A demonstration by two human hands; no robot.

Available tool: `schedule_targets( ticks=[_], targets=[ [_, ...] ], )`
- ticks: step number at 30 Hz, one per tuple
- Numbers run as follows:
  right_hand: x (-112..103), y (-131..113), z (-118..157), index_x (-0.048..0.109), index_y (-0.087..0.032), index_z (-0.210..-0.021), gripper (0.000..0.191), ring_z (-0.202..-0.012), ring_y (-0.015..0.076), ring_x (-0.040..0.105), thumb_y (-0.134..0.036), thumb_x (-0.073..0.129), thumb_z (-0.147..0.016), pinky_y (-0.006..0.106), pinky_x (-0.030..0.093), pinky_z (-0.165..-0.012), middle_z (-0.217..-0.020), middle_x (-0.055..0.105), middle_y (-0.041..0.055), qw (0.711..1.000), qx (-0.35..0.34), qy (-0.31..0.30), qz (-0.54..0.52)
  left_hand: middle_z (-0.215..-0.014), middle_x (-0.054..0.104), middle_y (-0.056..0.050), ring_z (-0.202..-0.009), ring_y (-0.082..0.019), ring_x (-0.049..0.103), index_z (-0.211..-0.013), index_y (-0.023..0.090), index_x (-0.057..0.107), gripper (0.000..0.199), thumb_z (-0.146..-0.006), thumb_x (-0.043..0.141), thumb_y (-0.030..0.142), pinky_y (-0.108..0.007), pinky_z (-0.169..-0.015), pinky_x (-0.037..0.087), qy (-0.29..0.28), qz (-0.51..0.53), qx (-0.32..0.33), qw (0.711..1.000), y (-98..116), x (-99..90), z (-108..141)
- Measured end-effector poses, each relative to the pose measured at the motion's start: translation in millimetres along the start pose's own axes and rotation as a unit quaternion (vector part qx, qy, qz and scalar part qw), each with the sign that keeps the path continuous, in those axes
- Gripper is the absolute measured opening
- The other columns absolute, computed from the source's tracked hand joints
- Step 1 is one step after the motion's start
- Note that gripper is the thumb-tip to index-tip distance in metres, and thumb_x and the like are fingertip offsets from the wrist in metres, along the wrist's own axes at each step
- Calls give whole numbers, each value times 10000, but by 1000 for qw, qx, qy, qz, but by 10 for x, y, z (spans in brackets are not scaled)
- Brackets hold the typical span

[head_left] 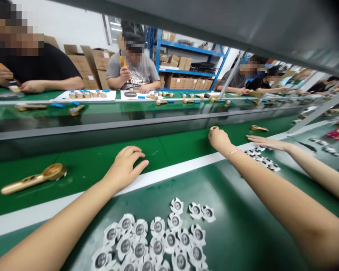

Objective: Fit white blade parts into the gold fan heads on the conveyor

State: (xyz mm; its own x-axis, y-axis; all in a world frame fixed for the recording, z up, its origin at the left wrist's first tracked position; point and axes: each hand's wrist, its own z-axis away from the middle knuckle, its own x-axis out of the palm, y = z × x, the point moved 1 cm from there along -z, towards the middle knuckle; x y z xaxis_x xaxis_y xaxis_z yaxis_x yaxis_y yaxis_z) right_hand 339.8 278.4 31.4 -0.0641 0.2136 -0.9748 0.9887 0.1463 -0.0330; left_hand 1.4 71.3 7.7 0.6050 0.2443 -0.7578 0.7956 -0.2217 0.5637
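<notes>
The person's left hand (124, 168) rests on the green belt (183, 148), its fingers loosely curved and slightly spread, holding nothing. The right hand (219, 138) sits farther along the belt with its fingers bunched downward at a small round brass-colored piece (214, 128). The fingers hide part of the piece, so it is hard to tell whether it is gripped or only touched.

A long brass part (34, 180) with a round cup at one end lies on the belt, well left of the left hand. Below the hands is a heap of overlapping white petal-edged pieces (155, 237) with gray round centers, cut off by the bottom of the view.

From the right comes a co-worker's hand (267, 142), held flat just above a smaller heap of the same pieces (261, 158). A curved brass piece (259, 128) lies just beyond its fingertips. Behind a clear panel (101, 120), other people sit at a counter (118, 95) among small brass parts and blue caps (58, 105), too distant and partly blocked to make out exactly.
</notes>
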Motion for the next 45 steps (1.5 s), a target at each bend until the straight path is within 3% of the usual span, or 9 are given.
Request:
schedule_targets(
  ticks=[3, 6, 9, 12, 15, 23, 30, 38, 45],
  targets=[
    [-200, -341, 547, 678, -121, -940, 54, -911, 208, 626, -118, 645, -897, 333, 491, -868, -973, 656, 75, 991, -111, 7, -72, -1116, 640, -93, -1084, -261, 565, -959, 194, 682, 350, -842, 562, 501, -421, -1016, 409, 31, 204, -144, 968, 161, -39, -20],
    [-506, -765, 1215, 677, -187, -982, 77, -956, 189, 617, -188, 617, -933, 272, 478, -871, -1005, 657, 44, 962, -217, 35, -161, -1118, 659, -122, -1045, -231, 604, -1019, 145, 668, 440, -851, 558, 536, -349, -936, 471, -41, 434, -265, 860, 446, -64, 28],
    [-775, -1192, 1805, 663, -190, -938, 84, -899, 178, 614, -144, 594, -927, 274, 490, -814, -926, 654, 37, 873, -337, 51, -350, -1070, 668, -133, -967, -201, 632, -994, 115, 665, 461, -845, 594, 546, -305, -887, 495, -155, 601, -302, 723, 756, -51, 152],
    [-878, -1418, 2145, 659, -185, -947, 154, -897, 173, 611, -84, 546, -922, 296, 503, -831, -942, 662, 45, 799, -416, -4, -435, -937, 679, -91, -831, -159, 648, -914, 130, 653, 301, -888, 587, 423, -266, -775, 524, -150, 651, -299, 682, 928, -16, 260],
    [-841, -1275, 2256, 665, -201, -1011, 205, -1037, 208, 599, -90, 513, -931, 374, 478, -962, -1037, 676, 61, 793, -434, -22, -426, -746, 639, -42, -726, -138, 640, -754, 131, 606, 238, -890, 588, 327, -243, -692, 532, -105, 649, -308, 688, 909, 10, 269],
    [-486, -178, 2384, 534, -297, -1293, 410, -1232, 265, 480, -200, 506, -896, 428, 452, -1010, -1331, 485, 85, 899, -232, -175, -327, -543, 451, 44, -598, -119, 577, -668, 170, 473, 270, -851, 618, 306, -244, -625, 549, -39, 653, -311, 690, 345, 111, 62],
    [-289, -118, 2426, 638, -249, -1068, 198, -966, 219, 589, -235, 568, -882, 344, 500, -831, -1148, 572, 79, 893, -197, -227, -334, -566, 489, 42, -632, -125, 602, -711, 174, 495, 266, -810, 675, 344, -251, -650, 563, -61, 632, -317, 705, 259, 181, 63],
    [-433, -870, 1630, 686, -181, -985, 261, -686, 157, 573, -279, 717, -746, 266, 470, -612, -862, 655, 37, 836, -115, -202, -497, -523, 451, 58, -470, -107, 505, -752, 189, 473, 182, -803, 617, 287, -222, -455, 486, -63, 603, -316, 730, 278, 164, 58],
    [104, -1687, 1170, 685, -138, -960, 308, -602, 112, 553, -233, 705, -667, 213, 436, -544, -747, 633, 0, 731, -60, -197, -651, -498, 464, 84, -356, -99, 418, -849, 223, 427, 188, -707, 548, 201, -184, -339, 323, -26, 476, -299, 827, 135, 33, 19]
  ],
)
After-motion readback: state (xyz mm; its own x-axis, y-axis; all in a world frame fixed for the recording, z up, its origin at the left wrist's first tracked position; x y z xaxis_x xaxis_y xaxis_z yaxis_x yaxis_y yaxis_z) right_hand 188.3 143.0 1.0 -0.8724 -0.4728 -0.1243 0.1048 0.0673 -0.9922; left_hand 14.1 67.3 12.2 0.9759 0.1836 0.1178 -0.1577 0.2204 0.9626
